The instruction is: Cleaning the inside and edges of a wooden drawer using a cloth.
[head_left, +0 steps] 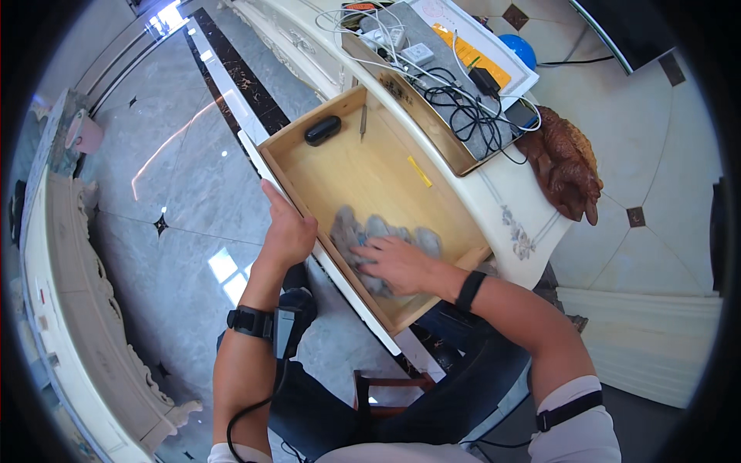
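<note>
A wooden drawer (463, 224) with a white front stands pulled out from a white table. My left hand (292, 231) is closed over the top edge of the drawer's front panel. Inside the drawer, near its close end, my right hand (397, 265) lies over a crumpled grey cloth (347, 228), its fingers pressed down on it. The cloth looks slightly blurred, and what lies under the palm is hidden. Farther back in the drawer are a black oval case (323, 130), a thin metal tool (363, 122) and a small yellow strip (419, 171).
On the tabletop, a shallow tray (432, 127) carries tangled black cables (455, 104), white cords and chargers. A brown carved figure (567, 166) sits beside it, with a blue ball (517, 51) behind. At far left stand a pale carved cabinet (81, 309) and a pink bucket (85, 133).
</note>
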Motion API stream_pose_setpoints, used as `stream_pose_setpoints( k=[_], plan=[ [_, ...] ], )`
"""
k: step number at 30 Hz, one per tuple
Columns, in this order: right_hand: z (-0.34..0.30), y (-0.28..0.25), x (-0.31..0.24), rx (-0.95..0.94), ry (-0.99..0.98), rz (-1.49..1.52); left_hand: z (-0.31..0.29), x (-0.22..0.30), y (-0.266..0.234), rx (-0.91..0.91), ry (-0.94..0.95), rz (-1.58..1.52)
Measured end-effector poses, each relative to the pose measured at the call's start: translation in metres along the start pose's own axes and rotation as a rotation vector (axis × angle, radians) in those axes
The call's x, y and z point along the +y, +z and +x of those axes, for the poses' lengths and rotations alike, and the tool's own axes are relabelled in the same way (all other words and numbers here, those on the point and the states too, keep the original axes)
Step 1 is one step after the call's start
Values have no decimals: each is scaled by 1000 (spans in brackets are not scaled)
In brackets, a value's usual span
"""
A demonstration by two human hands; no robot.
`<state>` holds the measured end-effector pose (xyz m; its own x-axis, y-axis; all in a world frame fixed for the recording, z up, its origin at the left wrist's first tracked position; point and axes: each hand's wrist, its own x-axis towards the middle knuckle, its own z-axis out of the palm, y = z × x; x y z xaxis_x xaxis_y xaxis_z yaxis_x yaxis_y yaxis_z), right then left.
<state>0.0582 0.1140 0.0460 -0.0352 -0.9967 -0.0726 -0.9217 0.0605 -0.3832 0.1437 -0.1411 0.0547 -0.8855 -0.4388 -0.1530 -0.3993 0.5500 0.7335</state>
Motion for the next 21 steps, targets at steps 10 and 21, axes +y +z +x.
stream_pose_setpoints(
  k=[10,21],
  plan=[
    [107,-5,45,167,82,41,-3,-13,7,134,145,116],
    [173,-13,59,132,245,49,-9,27,-14,-104,-81,-77]
  ],
)
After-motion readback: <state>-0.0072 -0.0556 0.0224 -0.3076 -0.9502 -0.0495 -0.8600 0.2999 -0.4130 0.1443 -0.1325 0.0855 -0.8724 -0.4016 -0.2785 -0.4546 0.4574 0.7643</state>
